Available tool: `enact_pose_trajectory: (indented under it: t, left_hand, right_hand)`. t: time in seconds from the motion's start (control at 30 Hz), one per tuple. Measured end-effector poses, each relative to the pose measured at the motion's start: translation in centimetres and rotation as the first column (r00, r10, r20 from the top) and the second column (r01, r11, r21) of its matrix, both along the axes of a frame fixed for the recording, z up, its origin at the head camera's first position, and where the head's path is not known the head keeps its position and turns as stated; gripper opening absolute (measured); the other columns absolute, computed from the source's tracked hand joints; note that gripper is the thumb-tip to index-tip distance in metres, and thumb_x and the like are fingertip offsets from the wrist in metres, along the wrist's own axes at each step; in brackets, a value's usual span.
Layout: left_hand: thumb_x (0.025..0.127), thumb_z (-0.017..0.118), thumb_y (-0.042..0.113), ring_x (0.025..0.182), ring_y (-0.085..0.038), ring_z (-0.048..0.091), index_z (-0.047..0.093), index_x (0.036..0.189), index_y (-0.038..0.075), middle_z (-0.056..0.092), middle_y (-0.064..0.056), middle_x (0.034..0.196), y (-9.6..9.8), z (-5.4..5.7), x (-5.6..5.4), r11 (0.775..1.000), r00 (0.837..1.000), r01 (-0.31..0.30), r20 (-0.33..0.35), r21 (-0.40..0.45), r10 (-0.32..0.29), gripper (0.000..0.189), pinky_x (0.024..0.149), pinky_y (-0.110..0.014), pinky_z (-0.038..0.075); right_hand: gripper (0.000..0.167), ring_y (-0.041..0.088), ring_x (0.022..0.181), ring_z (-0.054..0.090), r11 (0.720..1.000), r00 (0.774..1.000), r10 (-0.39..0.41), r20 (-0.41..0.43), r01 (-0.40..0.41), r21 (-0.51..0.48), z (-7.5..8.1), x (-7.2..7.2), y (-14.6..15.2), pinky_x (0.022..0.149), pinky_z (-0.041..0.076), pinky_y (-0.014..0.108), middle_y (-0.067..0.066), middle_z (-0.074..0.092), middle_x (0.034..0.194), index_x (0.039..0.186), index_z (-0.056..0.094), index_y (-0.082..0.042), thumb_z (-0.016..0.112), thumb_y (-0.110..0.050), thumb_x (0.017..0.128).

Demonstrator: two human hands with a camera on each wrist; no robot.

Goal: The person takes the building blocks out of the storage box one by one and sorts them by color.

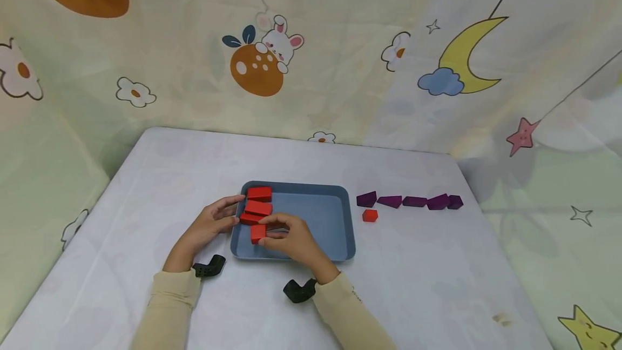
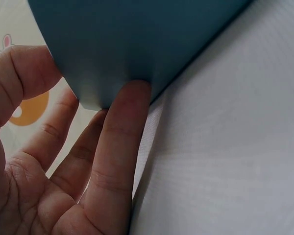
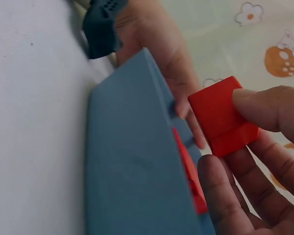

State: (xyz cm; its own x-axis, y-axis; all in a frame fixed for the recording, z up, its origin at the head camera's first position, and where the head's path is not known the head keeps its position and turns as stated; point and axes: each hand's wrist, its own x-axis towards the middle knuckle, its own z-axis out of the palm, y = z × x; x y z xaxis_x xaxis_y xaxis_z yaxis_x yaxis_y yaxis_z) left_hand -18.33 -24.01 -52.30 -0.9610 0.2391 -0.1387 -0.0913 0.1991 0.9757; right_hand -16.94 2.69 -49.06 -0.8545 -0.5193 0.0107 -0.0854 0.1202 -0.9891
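My right hand (image 1: 291,239) pinches a red block (image 3: 220,115) between thumb and fingers, over the left part of a blue-grey tray (image 1: 311,220). More red blocks (image 1: 259,194) lie in a column along the tray's left side, just behind the held one. At that side's edge, my left hand (image 1: 211,226) reaches to the rim with fairly straight, spread fingers. In the left wrist view, its fingers (image 2: 120,142) touch the tray's outer wall (image 2: 122,49). The left fingertips at the rim are partly hidden in that view.
Right of the tray, several purple blocks (image 1: 414,201) form a row on the white-covered table (image 1: 413,285). One loose red block (image 1: 370,215) sits in front of that row. Each wrist wears a black device (image 1: 210,267). A patterned cloth (image 1: 340,69) hangs behind.
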Motion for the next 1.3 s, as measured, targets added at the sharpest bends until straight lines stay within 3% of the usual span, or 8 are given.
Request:
enact_pose_trajectory:
  t: [0.37,0.7,0.9,1.1,1.2,1.3]
  left_hand:
    - [0.105,0.068,0.011,0.155,-0.049,0.038,0.042,0.164,0.002,0.035,-0.029,0.169,0.2,-0.2,0.1,1.0,1.0,0.0,0.003,0.011,0.0,0.066,0.093,-0.028,0.056]
    - [0.106,0.068,0.013,0.155,-0.051,0.036,0.042,0.164,0.002,0.034,-0.03,0.17,0.2,-0.4,0.1,1.0,1.0,-0.003,0.002,0.006,0.003,0.065,0.093,-0.026,0.056]
    - [0.105,0.066,0.011,0.154,-0.052,0.036,0.042,0.164,0.002,0.034,-0.031,0.169,0.1,-0.2,0.2,1.0,1.0,-0.007,0.001,-0.008,0.007,0.064,0.092,-0.025,0.056]
    - [0.106,0.066,0.01,0.154,-0.053,0.036,0.041,0.164,0.0,0.034,-0.032,0.169,0.2,-0.1,0.2,1.0,1.0,0.004,-0.008,0.002,-0.004,0.064,0.093,-0.025,0.056]
    - [0.105,0.065,0.009,0.152,-0.052,0.04,0.042,0.164,0.002,0.036,-0.032,0.168,0.2,-0.2,0.1,1.0,1.0,0.002,-0.009,0.0,-0.002,0.063,0.092,-0.025,0.056]
    - [0.105,0.063,0.007,0.149,-0.052,0.044,0.043,0.164,0.002,0.039,-0.032,0.166,0.1,-0.3,0.1,1.0,1.0,0.001,-0.013,-0.004,-0.001,0.063,0.091,-0.026,0.057]
  right_hand:
    - [0.04,0.042,0.119,0.068,0.995,0.996,-0.089,-0.017,0.088,-0.038,1.2,-0.4,6.7,0.098,0.059,0.032,0.026,0.065,0.132,0.131,0.068,0.012,0.079,0.003,0.094]
    - [0.045,0.024,0.117,0.067,0.986,0.984,-0.166,-0.058,0.167,0.007,1.3,-0.7,12.9,0.095,0.059,0.029,0.027,0.064,0.133,0.134,0.066,0.014,0.081,0.004,0.093]
    - [0.04,0.018,0.114,0.066,0.969,0.963,-0.232,-0.134,0.241,0.055,1.6,-1.2,16.3,0.097,0.057,0.025,0.027,0.067,0.132,0.132,0.069,0.011,0.079,0.005,0.094]
    - [0.037,0.005,0.111,0.065,0.943,0.927,-0.288,-0.242,0.318,0.097,1.6,-1.7,19.9,0.096,0.054,0.019,0.031,0.069,0.13,0.133,0.068,0.011,0.075,0.006,0.097]
    - [0.038,-0.001,0.112,0.064,0.928,0.911,-0.321,-0.261,0.357,0.106,1.7,-2.0,21.5,0.096,0.053,0.016,0.034,0.067,0.132,0.134,0.066,0.013,0.073,0.007,0.098]
    - [0.039,0.001,0.113,0.065,0.908,0.9,-0.354,-0.255,0.396,0.135,1.7,-2.3,22.9,0.094,0.053,0.015,0.035,0.067,0.134,0.137,0.065,0.014,0.071,0.008,0.099]
